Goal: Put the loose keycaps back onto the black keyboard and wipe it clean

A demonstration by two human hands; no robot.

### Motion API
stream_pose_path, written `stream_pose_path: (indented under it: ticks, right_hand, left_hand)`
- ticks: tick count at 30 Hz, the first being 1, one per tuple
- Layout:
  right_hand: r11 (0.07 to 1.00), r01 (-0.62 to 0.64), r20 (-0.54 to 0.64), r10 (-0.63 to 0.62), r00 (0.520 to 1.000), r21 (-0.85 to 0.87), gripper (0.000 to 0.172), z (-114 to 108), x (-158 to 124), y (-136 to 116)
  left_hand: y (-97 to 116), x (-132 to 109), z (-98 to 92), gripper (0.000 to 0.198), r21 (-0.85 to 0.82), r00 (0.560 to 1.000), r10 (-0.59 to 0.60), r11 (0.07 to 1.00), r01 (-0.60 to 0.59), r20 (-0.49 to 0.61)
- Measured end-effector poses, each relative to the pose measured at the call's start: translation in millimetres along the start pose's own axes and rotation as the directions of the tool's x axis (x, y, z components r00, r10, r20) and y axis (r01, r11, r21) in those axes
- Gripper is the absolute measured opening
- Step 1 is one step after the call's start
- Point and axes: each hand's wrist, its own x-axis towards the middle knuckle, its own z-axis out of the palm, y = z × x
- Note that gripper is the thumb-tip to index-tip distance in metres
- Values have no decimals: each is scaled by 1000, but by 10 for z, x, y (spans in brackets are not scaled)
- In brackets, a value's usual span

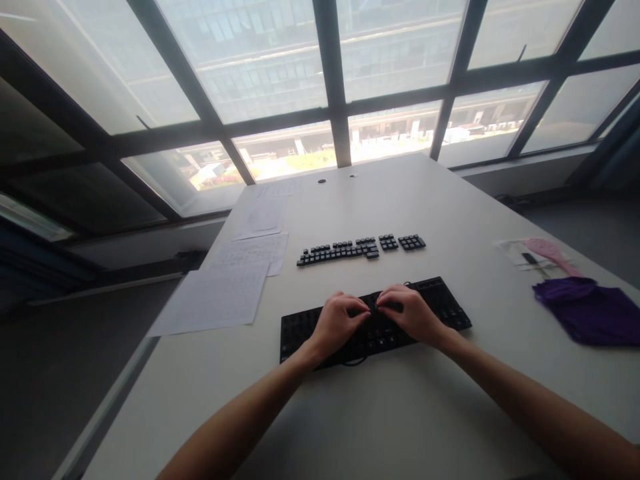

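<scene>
A black keyboard [450, 303] lies slightly askew on the white table in front of me. My left hand [341, 319] rests over its middle, thumb and forefinger pinched together. Close beside it, my right hand [407, 312] makes a similar pinch, the fingertips of both hands almost meeting above the keys. Whatever small dark thing they grip blends into the black keyboard and cannot be made out. Beyond the keyboard, loose black keycaps [340, 251] are laid out in rows and blocks like a keyboard's layout.
Written paper sheets [215, 300] overlap along the table's left edge. On the right lie a purple cloth [590, 310], a pink handled item [550, 252] and a small dark tool [530, 259] on white material. Large windows [390, 47] stand behind the white table [390, 193].
</scene>
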Motion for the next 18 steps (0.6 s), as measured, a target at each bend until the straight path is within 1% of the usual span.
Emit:
stream_pose_path:
  ticks: [3, 7, 14, 18]
  right_hand:
    - [999, 19, 30, -20, 999, 29, 10, 46, -173, -59]
    - [999, 38, 61, -38, 997, 6, 12, 89, -204, -37]
    - [998, 58, 75, -59, 995, 16, 12, 79, -240, -3]
    - [995, 94, 104, -91, 990, -26, 13, 62, -241, -29]
  left_hand:
    - [26, -151, 94, 6, -22, 1000, -4, 1000, 4, 15]
    - [-32, -202, 176, 11, -2, 1000, 4, 1000, -4, 2]
    - [-54, -248, 211, 12, 37, 999, 38, 999, -37, -17]
    - [-41, -255, 207, 12, 80, 998, 68, 994, -67, -10]
